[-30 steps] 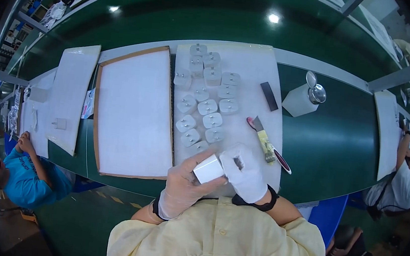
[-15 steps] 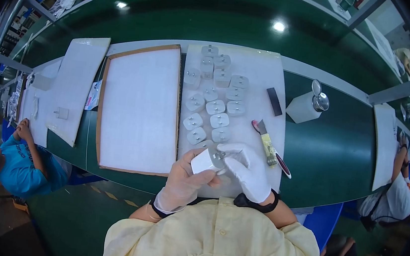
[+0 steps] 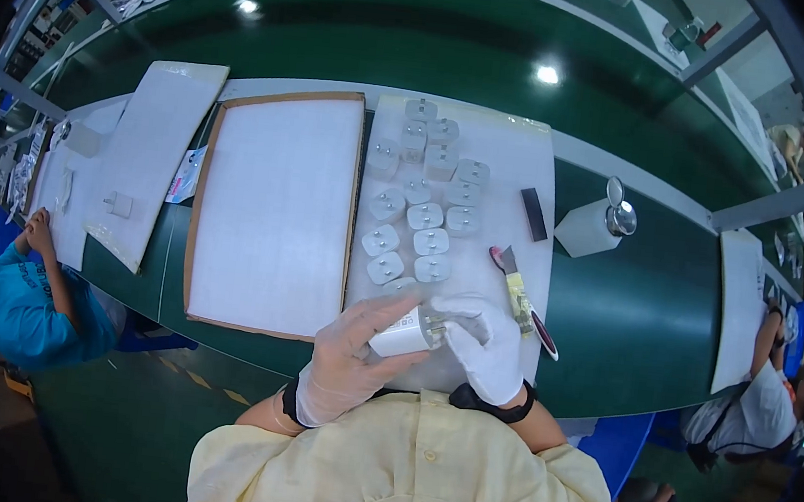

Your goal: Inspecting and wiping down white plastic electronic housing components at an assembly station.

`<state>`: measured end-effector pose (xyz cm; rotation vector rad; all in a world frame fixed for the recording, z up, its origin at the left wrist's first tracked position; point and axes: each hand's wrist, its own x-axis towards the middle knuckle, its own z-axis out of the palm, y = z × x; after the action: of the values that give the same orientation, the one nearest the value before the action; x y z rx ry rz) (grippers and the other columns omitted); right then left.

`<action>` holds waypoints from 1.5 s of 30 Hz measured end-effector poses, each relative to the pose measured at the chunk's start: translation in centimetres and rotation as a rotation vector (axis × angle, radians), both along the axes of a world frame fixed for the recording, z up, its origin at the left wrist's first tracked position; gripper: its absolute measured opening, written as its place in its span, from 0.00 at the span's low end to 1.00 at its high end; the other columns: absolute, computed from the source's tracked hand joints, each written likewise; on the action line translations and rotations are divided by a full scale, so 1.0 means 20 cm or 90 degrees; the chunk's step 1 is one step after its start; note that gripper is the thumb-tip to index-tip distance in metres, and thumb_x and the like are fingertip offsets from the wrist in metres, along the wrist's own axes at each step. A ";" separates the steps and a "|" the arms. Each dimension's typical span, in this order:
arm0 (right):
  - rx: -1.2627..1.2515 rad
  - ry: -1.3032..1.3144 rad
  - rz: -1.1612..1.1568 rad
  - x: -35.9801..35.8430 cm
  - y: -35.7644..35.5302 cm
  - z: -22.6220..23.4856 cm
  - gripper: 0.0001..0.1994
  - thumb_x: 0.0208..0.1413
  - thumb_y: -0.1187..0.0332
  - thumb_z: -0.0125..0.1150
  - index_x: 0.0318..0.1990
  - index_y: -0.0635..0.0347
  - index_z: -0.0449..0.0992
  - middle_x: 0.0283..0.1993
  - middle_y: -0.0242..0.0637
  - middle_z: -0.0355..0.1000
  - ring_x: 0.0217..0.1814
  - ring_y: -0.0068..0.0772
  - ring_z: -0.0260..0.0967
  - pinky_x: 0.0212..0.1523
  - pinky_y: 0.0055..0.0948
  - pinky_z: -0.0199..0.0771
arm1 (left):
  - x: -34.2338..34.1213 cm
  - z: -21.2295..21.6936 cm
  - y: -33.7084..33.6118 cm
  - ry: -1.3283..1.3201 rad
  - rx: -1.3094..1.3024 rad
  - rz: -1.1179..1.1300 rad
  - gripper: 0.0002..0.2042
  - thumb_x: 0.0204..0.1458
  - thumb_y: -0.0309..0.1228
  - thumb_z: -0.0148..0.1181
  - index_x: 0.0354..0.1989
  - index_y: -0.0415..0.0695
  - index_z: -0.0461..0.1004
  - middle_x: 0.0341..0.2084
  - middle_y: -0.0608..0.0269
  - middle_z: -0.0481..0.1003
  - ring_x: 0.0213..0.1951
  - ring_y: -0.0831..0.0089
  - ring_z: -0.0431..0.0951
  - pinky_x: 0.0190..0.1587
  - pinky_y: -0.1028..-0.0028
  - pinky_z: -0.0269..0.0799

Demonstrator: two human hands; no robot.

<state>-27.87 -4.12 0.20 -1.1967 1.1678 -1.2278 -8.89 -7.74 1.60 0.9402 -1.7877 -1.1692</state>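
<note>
— What do the hands hold?
— The left hand (image 3: pixel 348 363) has its fingers (image 3: pixel 385 316) wrapped around a small white plastic plug adapter (image 3: pixel 403 334); the right hand (image 3: pixel 485 350) pinches its end, above the near surface (image 3: pixel 519 165) edge.

A green bench (image 3: pixel 650 316) carries white mats (image 3: pixel 519 165), a framed white board (image 3: pixel 274 208) and a dispenser (image 3: pixel 596 227).

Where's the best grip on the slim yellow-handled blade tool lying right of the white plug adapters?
Probably the yellow handle, pinched across its narrow sides from above. The yellow-handled blade tool lies flat on the white mat, grey blade end pointing away, so coming from the near side likely keeps fingers off it.
</note>
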 end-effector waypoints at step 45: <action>0.067 -0.037 -0.092 0.10 0.03 0.03 0.06 0.54 0.77 0.61 0.39 0.62 0.74 0.40 0.37 0.70 0.41 0.27 0.70 0.39 0.23 0.70 | 0.07 -0.12 -0.01 0.261 0.741 -0.212 0.31 0.62 0.60 0.35 0.47 0.41 0.69 0.23 0.63 0.74 0.15 0.81 0.66 0.17 0.82 0.59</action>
<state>-25.93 -3.46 0.90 -1.0075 1.2771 -1.2830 -7.50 -7.94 -0.75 0.8856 -0.8426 -2.5021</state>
